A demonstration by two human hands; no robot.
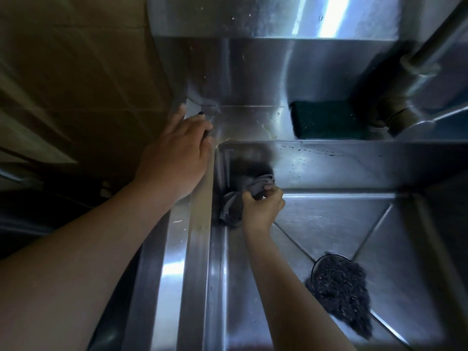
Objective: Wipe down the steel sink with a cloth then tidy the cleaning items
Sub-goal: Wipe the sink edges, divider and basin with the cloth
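Note:
A deep steel sink (329, 219) fills the right half of the view. My right hand (263, 206) reaches down into its far left corner and grips a bunched grey cloth (235, 201), which lies against the left wall. My left hand (177, 153) rests on the sink's left rim near the back corner, fingers spread and holding nothing. A dark steel-wool scourer (342, 290) lies over the drain in the basin floor. A green scouring pad (329, 120) sits on the back ledge.
A steel faucet pipe (417, 62) comes down at the upper right above the ledge. A steel backsplash (278, 19) rises behind. A tiled wall (76, 72) stands to the left of the sink.

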